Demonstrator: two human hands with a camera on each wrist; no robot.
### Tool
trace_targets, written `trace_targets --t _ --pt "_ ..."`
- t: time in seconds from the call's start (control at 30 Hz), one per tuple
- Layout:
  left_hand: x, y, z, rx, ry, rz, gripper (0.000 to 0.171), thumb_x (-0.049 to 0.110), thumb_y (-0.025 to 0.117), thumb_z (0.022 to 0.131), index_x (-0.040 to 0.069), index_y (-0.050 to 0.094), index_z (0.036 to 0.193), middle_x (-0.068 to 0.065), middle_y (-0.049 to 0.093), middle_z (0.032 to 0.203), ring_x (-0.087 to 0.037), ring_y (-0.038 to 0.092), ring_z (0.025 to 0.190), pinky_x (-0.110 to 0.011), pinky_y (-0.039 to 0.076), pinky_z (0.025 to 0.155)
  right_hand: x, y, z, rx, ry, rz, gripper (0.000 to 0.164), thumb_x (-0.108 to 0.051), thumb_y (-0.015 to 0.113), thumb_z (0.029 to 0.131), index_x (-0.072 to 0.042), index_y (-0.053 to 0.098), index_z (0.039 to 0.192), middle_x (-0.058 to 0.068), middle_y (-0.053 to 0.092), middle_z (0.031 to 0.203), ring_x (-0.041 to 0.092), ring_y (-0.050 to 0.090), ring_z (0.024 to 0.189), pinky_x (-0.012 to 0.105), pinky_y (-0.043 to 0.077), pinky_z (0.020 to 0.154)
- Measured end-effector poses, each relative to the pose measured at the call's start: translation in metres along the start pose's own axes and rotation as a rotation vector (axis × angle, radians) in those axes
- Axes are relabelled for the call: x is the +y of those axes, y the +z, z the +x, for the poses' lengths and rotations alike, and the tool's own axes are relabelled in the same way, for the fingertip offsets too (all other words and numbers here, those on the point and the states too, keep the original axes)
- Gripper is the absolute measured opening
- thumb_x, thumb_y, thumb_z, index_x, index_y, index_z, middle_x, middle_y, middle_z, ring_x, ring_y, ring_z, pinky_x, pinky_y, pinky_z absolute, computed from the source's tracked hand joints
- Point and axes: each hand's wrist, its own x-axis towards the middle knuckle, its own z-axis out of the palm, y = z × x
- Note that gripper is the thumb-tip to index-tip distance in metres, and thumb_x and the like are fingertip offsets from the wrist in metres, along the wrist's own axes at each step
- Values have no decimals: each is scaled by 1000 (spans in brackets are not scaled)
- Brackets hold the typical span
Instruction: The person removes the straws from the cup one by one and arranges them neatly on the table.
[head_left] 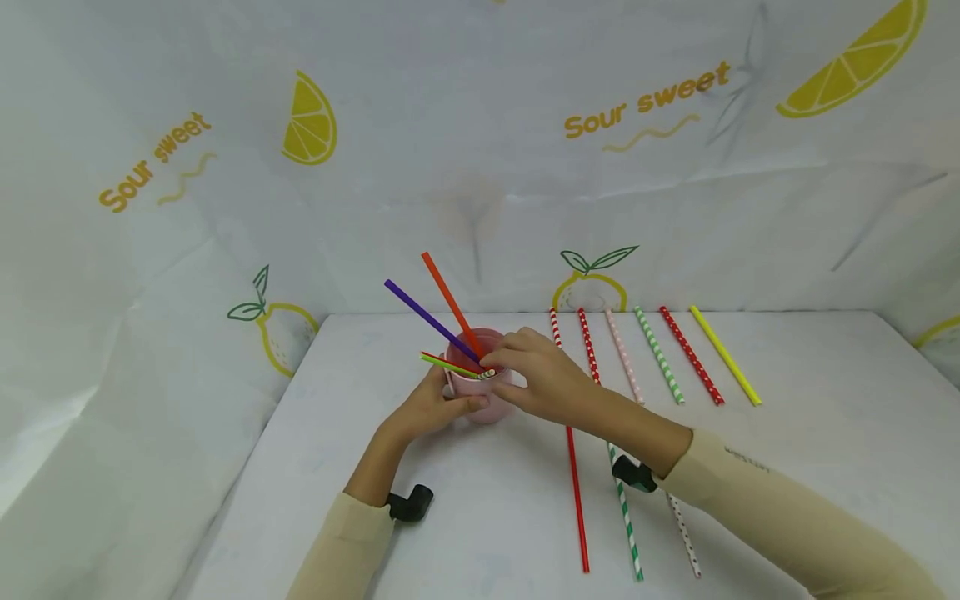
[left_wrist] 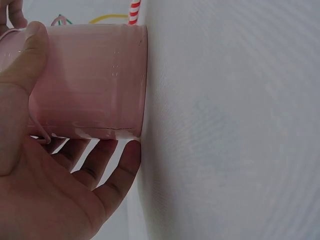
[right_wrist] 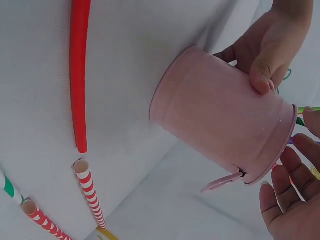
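Observation:
A small pink bucket [head_left: 495, 410] stands on the table, its body shown large in the left wrist view. My left hand [head_left: 427, 412] grips it from the left, thumb on the near side and fingers spread along the other. From the bucket rise a purple straw [head_left: 422, 312] and an orange-red straw [head_left: 447, 293], both leaning left. A light green straw [head_left: 450, 365] lies low across the rim beside a red one. My right hand [head_left: 551, 379] is at the bucket's right rim, fingertips beside the ends of patterned straws [head_left: 488, 374]; I cannot tell whether they pinch one.
Right of the bucket, several straws lie in a back row, including a green-striped straw [head_left: 658, 354], a red dotted straw [head_left: 692, 354] and a yellow straw [head_left: 725, 354]. Nearer lie a red straw [head_left: 576, 500], a green-striped one and a dotted white straw [head_left: 684, 537], partly under my right arm.

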Motion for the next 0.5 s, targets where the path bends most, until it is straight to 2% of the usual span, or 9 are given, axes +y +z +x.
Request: trace_targets --t 0.2,0.5 --pt "1 0 0 -3 -17 -3 84 32 80 87 34 29 154 8 38 153 -22 26 146 -68 28 109 3 8 8 10 -32 -12 19 -9 82 84 -11 79 103 -3 70 99 17 54 97 31 49 78" --pt "-1 0 1 -2 -15 5 85 33 80 87 34 28 154 9 37 154 -22 25 147 -67 27 110 2 14 10 36 -53 -33 13 -11 82 83 -14 80 96 -5 70 94 17 55 93 35 44 77"
